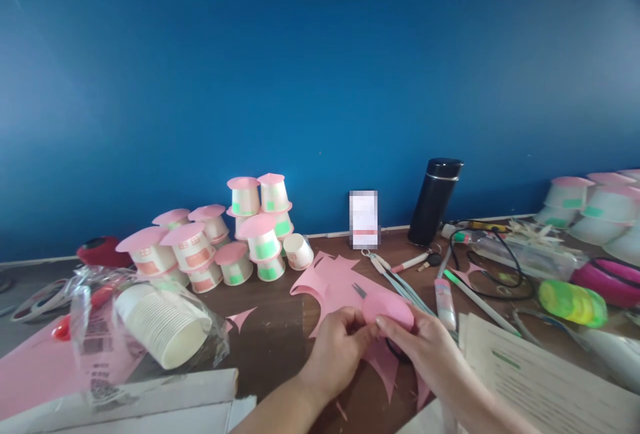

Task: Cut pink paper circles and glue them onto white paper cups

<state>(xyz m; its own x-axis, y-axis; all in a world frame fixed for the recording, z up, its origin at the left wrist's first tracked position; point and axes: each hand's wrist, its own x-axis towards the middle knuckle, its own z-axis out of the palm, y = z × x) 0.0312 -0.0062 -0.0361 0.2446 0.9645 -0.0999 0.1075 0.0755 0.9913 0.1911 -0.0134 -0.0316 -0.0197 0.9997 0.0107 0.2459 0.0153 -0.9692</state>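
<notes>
A small round of pink paper (386, 309) is pinched between the fingertips of my left hand (340, 349) and my right hand (427, 346). Grey scissor blades (359, 291) poke out beyond the paper's far left edge. Part of a dark loop, perhaps the scissors' handle, shows beneath my right hand; I cannot tell whether that hand grips it. Below and beyond my hands lies a larger pink sheet (330, 284) with curved cut edges, along with pink scraps (384, 369).
At left stand paper cups (233, 267) with pink paper tops, near bagged white cups (163, 324). A black bottle (435, 201), a glue stick (445, 304), cables and printed papers (545, 374) lie to the right. A blue wall (320, 87) rises behind.
</notes>
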